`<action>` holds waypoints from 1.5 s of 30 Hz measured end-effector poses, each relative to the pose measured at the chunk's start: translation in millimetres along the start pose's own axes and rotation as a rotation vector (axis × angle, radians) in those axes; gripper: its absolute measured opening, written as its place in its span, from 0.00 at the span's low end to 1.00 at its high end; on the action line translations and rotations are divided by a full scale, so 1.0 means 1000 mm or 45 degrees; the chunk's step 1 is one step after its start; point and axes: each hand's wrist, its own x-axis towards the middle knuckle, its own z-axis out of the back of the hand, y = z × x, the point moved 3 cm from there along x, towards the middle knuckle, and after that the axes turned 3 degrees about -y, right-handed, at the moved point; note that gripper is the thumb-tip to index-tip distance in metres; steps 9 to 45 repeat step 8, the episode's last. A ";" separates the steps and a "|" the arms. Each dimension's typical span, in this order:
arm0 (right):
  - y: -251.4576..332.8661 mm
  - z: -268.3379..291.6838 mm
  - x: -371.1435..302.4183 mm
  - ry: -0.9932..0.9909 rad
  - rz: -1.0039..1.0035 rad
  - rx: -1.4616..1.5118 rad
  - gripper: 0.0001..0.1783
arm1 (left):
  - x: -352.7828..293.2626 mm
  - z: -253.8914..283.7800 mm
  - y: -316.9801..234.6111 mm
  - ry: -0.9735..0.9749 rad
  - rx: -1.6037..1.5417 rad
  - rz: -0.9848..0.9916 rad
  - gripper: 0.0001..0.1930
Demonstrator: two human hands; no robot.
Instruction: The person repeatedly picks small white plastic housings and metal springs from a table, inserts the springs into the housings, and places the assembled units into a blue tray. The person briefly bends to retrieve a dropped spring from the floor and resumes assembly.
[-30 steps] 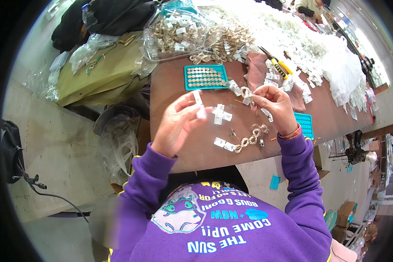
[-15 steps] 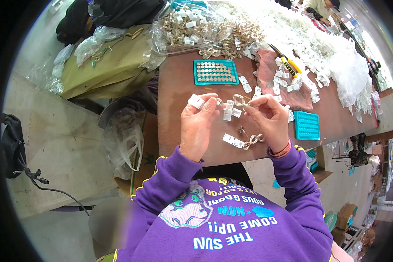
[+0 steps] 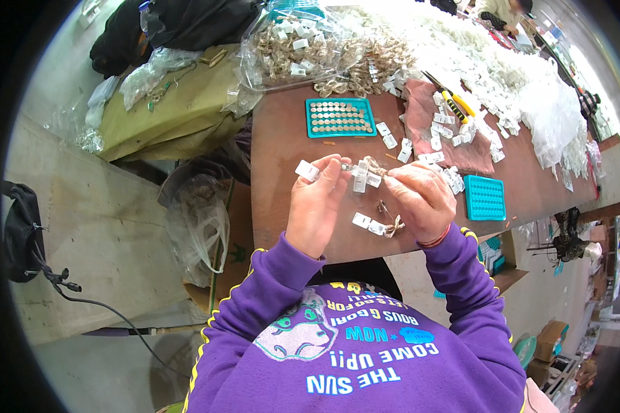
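Note:
My left hand is closed, and a small white plastic case juts out from its fingers. A small silvery bit shows at its thumb tip. With pinched fingers my right hand grips a looped bundle of beige wire. Between the hands are more small white plastic pieces; whether they hang from the wire or lie on the table I cannot tell. Nearer me on the brown table lies another white case with beige wire looped at its end, partly behind my right hand.
A teal tray of round silver discs lies beyond my hands; another teal tray is at right. Yellow-handled pliers rest on a pink cloth. Wire bundles and white pieces are heaped behind. A person sits far right.
My right hand has turned over, its back now showing, and its fingers have closed in around the wire loops. The left hand has shifted slightly down.

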 end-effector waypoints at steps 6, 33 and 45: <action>0.001 0.002 0.001 0.032 0.167 0.006 0.18 | 0.000 -0.006 0.001 0.092 -0.258 0.092 0.10; 0.000 0.003 0.006 0.086 0.176 0.032 0.17 | 0.005 -0.010 -0.009 0.118 -0.254 0.048 0.10; 0.000 0.003 0.006 0.086 0.176 0.032 0.17 | 0.005 -0.010 -0.009 0.118 -0.254 0.048 0.10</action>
